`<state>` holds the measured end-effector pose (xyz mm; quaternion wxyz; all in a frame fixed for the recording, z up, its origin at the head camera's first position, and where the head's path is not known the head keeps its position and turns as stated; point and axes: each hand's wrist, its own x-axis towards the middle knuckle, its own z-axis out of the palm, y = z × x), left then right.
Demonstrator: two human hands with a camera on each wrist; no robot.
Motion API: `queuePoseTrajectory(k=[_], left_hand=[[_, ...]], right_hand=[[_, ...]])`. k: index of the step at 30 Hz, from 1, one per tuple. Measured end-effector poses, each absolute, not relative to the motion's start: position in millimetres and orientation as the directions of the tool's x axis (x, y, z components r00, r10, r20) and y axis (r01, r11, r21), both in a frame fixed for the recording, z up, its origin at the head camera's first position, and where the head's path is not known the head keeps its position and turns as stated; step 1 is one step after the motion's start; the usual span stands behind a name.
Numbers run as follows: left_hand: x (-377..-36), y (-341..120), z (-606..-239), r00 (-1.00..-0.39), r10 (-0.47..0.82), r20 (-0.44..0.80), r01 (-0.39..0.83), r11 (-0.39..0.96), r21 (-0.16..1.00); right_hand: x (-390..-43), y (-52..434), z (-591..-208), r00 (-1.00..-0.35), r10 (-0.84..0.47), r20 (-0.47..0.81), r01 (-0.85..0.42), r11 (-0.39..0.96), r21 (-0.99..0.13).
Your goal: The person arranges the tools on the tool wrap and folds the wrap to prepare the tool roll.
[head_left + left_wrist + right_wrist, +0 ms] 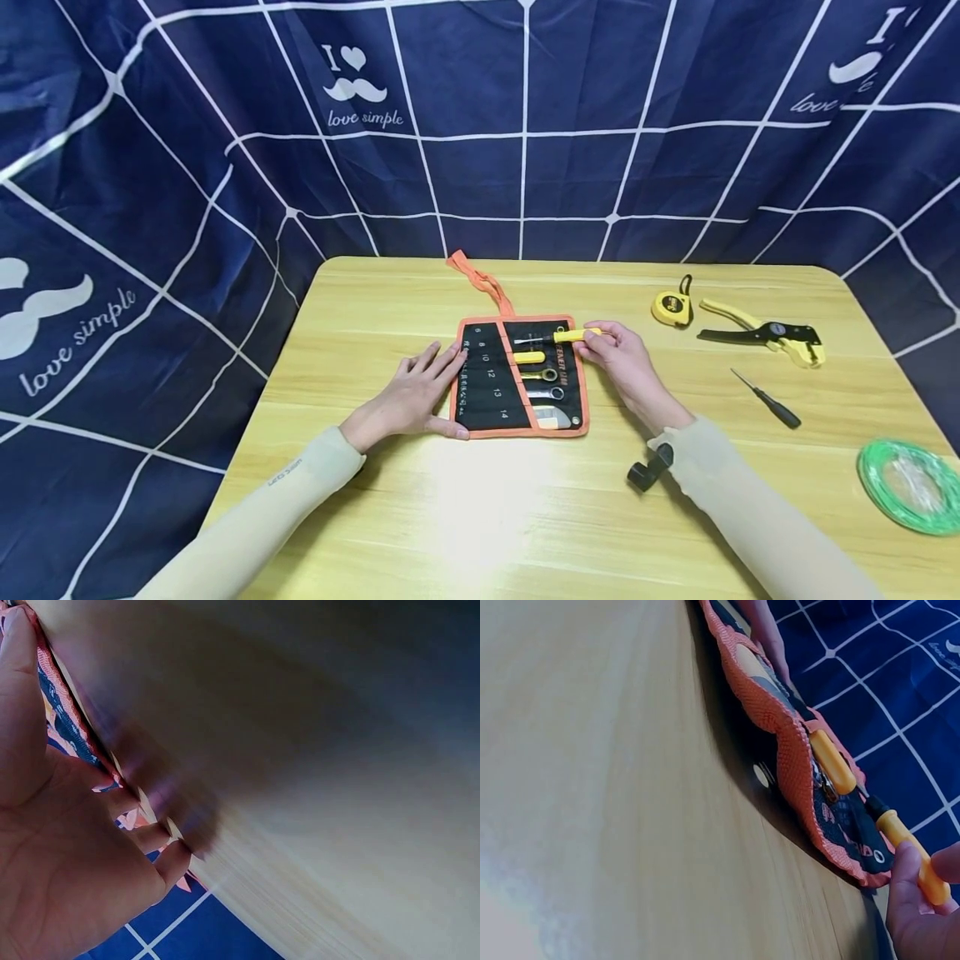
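Orange-trimmed black fabric, a tool roll, is lying unrolled in the middle of the wooden table. The left hand is resting flat on the roll's left edge, fingers straight and spread, pressing it down. The right hand is pinching the yellow handle of a screwdriver at the roll's top right corner, its shaft lying across the top pocket. White numbers are showing on the pockets: 8, 10, 12, 13, 14. The blue checked backdrop is reading "I love simple" with a moustache; the left sleeve is carrying small lettering I cannot make out.
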<state>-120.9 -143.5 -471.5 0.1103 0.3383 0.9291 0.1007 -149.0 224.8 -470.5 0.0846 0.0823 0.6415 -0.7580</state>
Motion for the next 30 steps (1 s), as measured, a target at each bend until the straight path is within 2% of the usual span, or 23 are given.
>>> queuePoseTrajectory(k=[14, 21, 30], left_hand=[[-122.9, -143.4, -469.1, -0.745, 0.651, -0.144, 0.608, 0.751, 0.257], [-122.2, -143.6, -466.5, -0.746, 0.647, -0.159, 0.602, 0.757, 0.255], [-122.0, -143.4, -468.7, -0.746, 0.649, -0.148, 0.607, 0.754, 0.249]], right_hand=[[-154.5, 213.6, -473.3, -0.971, -0.036, -0.238, 0.241, -0.093, -0.966], [-157.8, 209.0, -473.4, -0.974, -0.072, -0.213, 0.215, -0.017, -0.976], [-161.2, 204.2, -472.3, -0.973, -0.045, -0.224, 0.221, 0.064, -0.973]])
